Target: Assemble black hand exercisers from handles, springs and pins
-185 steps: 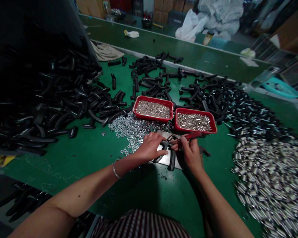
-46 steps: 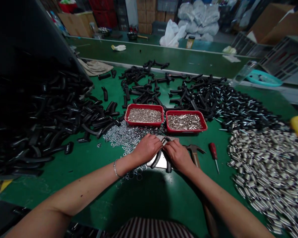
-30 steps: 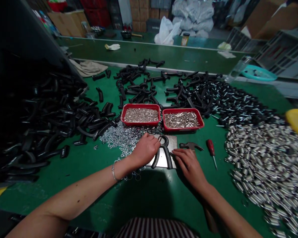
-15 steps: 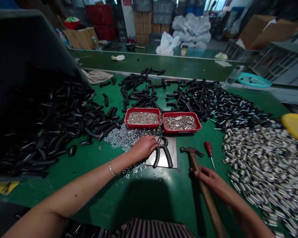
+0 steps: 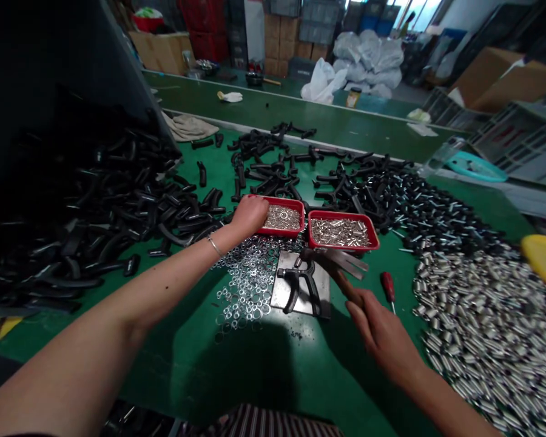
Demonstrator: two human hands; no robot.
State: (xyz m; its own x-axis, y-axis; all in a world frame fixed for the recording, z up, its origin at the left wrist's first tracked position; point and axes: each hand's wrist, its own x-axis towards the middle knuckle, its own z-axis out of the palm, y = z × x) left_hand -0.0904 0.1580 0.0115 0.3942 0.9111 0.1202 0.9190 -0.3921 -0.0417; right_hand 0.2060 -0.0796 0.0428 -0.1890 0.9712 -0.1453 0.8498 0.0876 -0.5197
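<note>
My right hand (image 5: 377, 318) is wrapped round the wooden handle of a claw hammer (image 5: 346, 285). The hammer's head hangs over a metal plate (image 5: 279, 291), close to the top of a black two-legged plastic part (image 5: 312, 288) that looks like a spring clamp. A small metal piece shows at the part's upper end, partly covered by the hammer. My left hand (image 5: 251, 213) is at the left end of a red tray (image 5: 282, 232) of tiny metal pieces. Its fingers curl down, their tips hidden; what they pinch cannot be made out.
Another red tray (image 5: 375, 240) holds small metal pins. Loose metal rings (image 5: 248, 288) lie left of the plate. A red screwdriver (image 5: 386, 283) lies to the right, near heaped metal sleeves (image 5: 486, 321). Black plastic parts (image 5: 141, 200) crowd the left and back.
My left hand has left the black part and moved up and left to the red tray. My right hand has lifted the hammer and swung its head left over the plate.
</note>
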